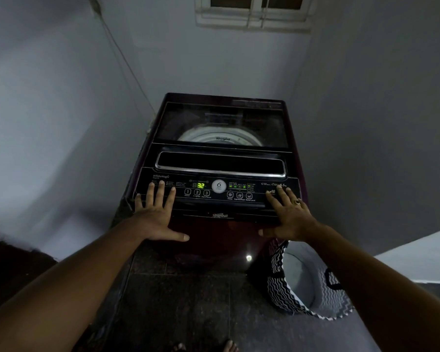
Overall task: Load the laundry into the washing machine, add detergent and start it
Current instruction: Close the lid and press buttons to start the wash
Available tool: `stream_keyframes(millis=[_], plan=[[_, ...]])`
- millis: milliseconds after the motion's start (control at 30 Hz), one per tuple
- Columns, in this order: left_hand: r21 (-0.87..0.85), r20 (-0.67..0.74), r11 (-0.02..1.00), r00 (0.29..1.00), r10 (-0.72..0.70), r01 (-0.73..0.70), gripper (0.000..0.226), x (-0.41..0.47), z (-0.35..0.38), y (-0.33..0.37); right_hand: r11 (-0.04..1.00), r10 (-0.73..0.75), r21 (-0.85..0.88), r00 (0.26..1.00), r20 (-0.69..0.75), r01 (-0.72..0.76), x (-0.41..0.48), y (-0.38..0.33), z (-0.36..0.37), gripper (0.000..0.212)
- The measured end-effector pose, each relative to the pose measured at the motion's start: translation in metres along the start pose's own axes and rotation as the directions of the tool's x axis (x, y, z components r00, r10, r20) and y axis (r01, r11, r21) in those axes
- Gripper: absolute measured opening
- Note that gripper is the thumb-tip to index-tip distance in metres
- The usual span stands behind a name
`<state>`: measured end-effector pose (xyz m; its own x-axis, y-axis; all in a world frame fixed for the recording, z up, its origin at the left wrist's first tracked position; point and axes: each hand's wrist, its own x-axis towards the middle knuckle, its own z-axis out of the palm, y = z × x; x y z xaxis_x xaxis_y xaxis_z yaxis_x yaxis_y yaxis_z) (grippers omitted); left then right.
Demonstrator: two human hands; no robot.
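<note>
A dark maroon top-loading washing machine (221, 229) stands in the corner with its glass lid (221, 123) closed; the white drum rim shows through it. The control panel (219, 190) is lit, and its green display (200, 185) reads 32. My left hand (155, 214) rests flat on the panel's left front edge, fingers straight and spread. My right hand (288, 215), with a ring on one finger, rests flat on the right front edge, fingers spread. Neither hand holds anything.
A laundry basket (285, 295) with a black-and-white zigzag pattern stands on the floor to the machine's right, its pale inside showing no clothes. Grey walls close in left, right and behind. A window (254, 11) sits high on the back wall. The floor is dark tile.
</note>
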<state>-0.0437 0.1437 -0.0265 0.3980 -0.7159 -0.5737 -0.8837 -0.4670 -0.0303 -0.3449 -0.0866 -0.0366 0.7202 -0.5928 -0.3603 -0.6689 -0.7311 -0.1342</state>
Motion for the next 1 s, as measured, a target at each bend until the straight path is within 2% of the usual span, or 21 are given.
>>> stream_keyframes(millis=[1000], plan=[[-0.003,0.004,1.000,1.000,-0.001,0.001,0.151,0.0010,0.0002,-0.0004,1.000,-0.001,0.007,1.000,0.007,0.001,-0.0007,-0.0015,-0.0015,0.128]])
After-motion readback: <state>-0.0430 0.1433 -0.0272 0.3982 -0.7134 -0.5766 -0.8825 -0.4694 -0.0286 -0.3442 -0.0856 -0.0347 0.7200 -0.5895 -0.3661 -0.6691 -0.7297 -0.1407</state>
